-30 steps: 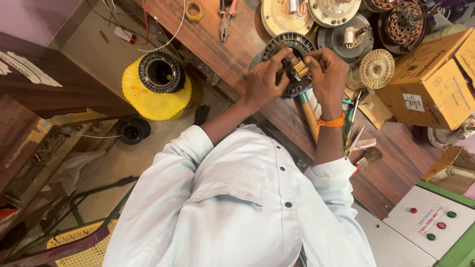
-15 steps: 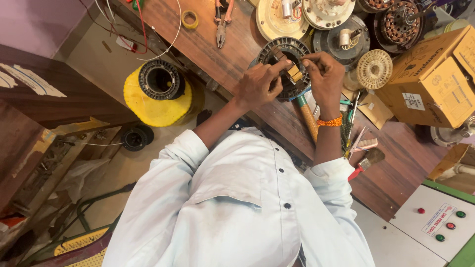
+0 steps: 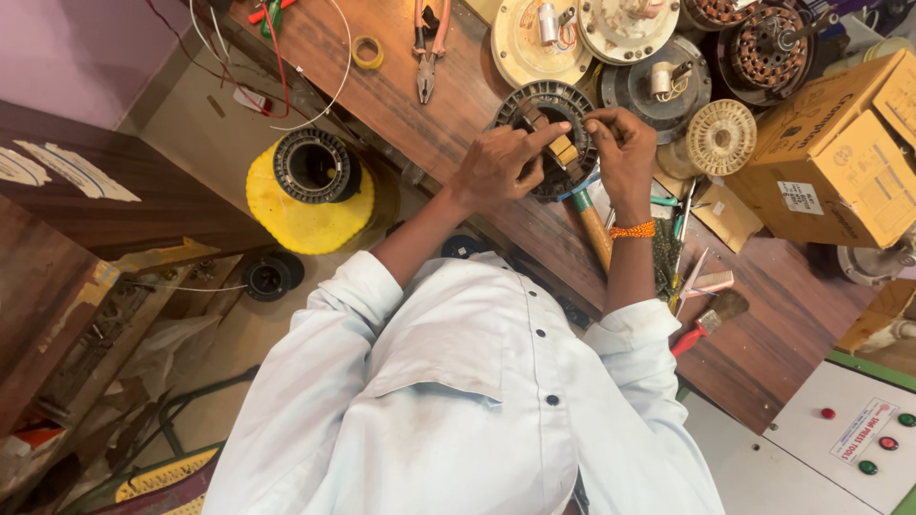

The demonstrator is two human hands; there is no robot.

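Head view looks straight down on a person in a pale shirt at a wooden workbench [image 3: 401, 105]. Just above the middle of the frame lies a dark slotted stator ring [image 3: 534, 103], flat on the bench. The left hand [image 3: 496, 167] rests on the ring's lower edge with its forefinger stretched out over the centre, the other fingers curled in; it clamps nothing that I can see. The right hand [image 3: 622, 143], with an orange thread at the wrist, pinches its fingertips together at the ring's right side over a small tan block [image 3: 563, 151]; whether it truly grips the block or only presses on it cannot be told.

Judging the risks: the ring is held only by hand pressure, so a hard push could make it skid toward the bench edge at lower left of it. Both sets of fingertips sit at the narrow slots, where a slip could nip them. A wooden-handled tool [image 3: 593, 229] lies just under the right wrist and could be knocked off. Pliers [image 3: 426, 48] and a roll of yellow tape [image 3: 365, 52] sit well apart at the top.

As for containers, a brown cardboard box [image 3: 840, 143] stands at the right edge, flaps shut, contents hidden. At the left, a yellow drum [image 3: 305, 210] stands below the bench with another black ring [image 3: 313, 164] on top of it; what is inside the drum cannot be seen.
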